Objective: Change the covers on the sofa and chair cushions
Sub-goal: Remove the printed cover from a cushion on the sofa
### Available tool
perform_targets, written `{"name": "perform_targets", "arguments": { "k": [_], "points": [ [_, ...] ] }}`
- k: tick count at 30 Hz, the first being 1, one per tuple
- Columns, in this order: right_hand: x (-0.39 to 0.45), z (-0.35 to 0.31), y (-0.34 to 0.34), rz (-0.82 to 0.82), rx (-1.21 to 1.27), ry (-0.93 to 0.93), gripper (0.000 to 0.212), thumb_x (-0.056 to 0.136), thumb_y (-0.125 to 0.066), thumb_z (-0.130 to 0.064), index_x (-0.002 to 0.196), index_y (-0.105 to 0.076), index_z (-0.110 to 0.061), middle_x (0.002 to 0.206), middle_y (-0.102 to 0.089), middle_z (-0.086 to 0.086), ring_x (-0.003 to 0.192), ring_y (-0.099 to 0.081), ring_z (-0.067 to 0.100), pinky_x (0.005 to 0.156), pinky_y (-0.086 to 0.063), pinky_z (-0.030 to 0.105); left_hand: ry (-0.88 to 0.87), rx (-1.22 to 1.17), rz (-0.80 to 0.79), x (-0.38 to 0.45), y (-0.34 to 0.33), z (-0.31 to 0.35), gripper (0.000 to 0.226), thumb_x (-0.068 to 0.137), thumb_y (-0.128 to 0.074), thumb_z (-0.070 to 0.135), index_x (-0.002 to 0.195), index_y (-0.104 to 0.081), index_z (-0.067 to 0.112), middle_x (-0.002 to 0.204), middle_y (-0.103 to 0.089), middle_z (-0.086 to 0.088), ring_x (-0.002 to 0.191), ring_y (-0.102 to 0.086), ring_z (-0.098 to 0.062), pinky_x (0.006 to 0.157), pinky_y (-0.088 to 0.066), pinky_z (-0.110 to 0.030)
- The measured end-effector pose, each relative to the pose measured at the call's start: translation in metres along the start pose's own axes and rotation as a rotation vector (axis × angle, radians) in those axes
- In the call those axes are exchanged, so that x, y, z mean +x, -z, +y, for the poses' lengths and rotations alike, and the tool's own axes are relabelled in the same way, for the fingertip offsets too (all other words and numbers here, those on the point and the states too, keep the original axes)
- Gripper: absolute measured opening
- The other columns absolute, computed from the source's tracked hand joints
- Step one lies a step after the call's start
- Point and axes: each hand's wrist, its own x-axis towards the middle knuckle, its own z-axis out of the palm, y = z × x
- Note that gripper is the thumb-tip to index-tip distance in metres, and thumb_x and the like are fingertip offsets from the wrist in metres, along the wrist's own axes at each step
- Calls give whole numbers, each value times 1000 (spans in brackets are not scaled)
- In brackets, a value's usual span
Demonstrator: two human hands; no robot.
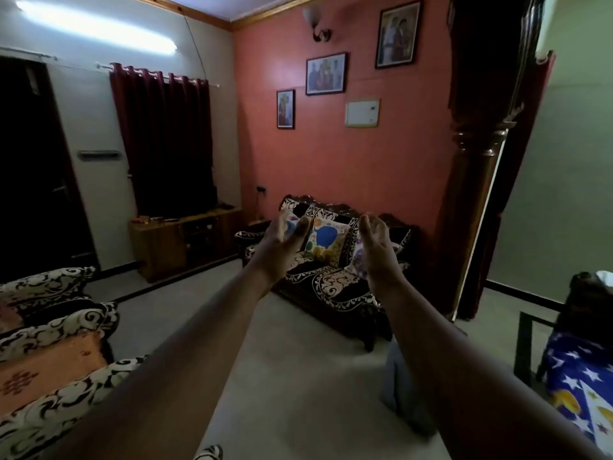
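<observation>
Both arms are extended forward. Left hand and right hand are held apart, palms facing, fingers relaxed, nothing gripped. Beyond them, patterned cushions are seen on the sofa against the far wall.

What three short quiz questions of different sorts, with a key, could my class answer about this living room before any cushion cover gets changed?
1. True or false: the left hand grips a cushion.
2. Multiple choice: the cushion with the blue patch sits on A) the floor, B) the sofa by the red wall, C) the wooden cabinet.
3. Fill in: the right hand is raised with its fingers ____ and holding nothing.

Key: 1 false; 2 B; 3 open.
</observation>
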Motion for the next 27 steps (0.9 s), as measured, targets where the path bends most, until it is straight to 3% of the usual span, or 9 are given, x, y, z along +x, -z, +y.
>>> {"name": "perform_targets", "arguments": {
  "k": [3,5,6,8,13,17,21,24,27],
  "points": [
    [20,26,5,13,56,-60,54,102,-48,-48,145,-38,-17,126,-55,-6,104,-55,-5,83,-52,17,37,-54,-15,18,-14,-20,125,66,-51,94,161,-16,21,166,-25,-5,139,-32,-6,106,-33,-24],
    [41,57,12,24,73,-86,67,93,-56,-63,143,-42,-21,137,-56,3,118,-60,10,104,-51,38,68,-90,-25,37,-27,-43,128,64,-54,94,162,-16,20,166,-25,-4,137,-31,-4,110,-31,-27],
    [51,71,15,32,76,-99,75,86,-59,-72,142,-43,-24,139,-56,5,123,-60,18,108,-47,47,90,-88,-27,47,-34,-52,133,60,-55,97,162,-16,21,166,-26,-4,139,-31,-5,115,-31,-30],
    [79,109,26,38,56,-116,85,77,-61,-81,141,-43,-27,141,-56,7,127,-58,24,109,-46,54,114,-94,-49,72,-47,-75,134,57,-57,98,161,-17,22,165,-28,-5,145,-31,-10,122,-29,-40],
    [151,180,54,53,32,-149,67,86,-60,-72,131,-51,-24,133,-61,7,124,-59,24,109,-45,46,183,-51,-62,146,-89,-133,129,60,-55,98,161,-19,26,166,-26,-2,149,-30,-16,122,-30,-47],
    [212,225,73,54,82,-232,77,84,-60,-73,142,-45,-24,144,-55,1,131,-54,13,110,-40,36,227,-52,-79,207,-120,-171,128,60,-54,97,161,-17,28,166,-25,-2,149,-29,-16,123,-29,-44],
    [269,264,82,72,79,-277,62,96,-55,-58,143,-41,-20,145,-51,3,133,-48,14,94,-40,23,254,-61,-89,262,-144,-208,134,55,-53,100,161,-18,25,166,-25,-3,150,-28,-18,123,-28,-45],
    [311,296,80,69,101,-293,49,101,-52,-46,141,-42,-19,142,-51,1,131,-47,14,93,-39,21,291,-78,-109,304,-156,-243,135,55,-55,100,161,-18,26,167,-25,-2,151,-27,-17,124,-26,-46],
    [351,328,71,85,98,-319,52,103,-50,-43,145,-38,-16,143,-48,1,131,-45,12,93,-37,21,323,-83,-146,348,-163,-280,131,57,-55,100,161,-17,30,167,-24,0,151,-25,-16,124,-26,-47]
  ]
}}
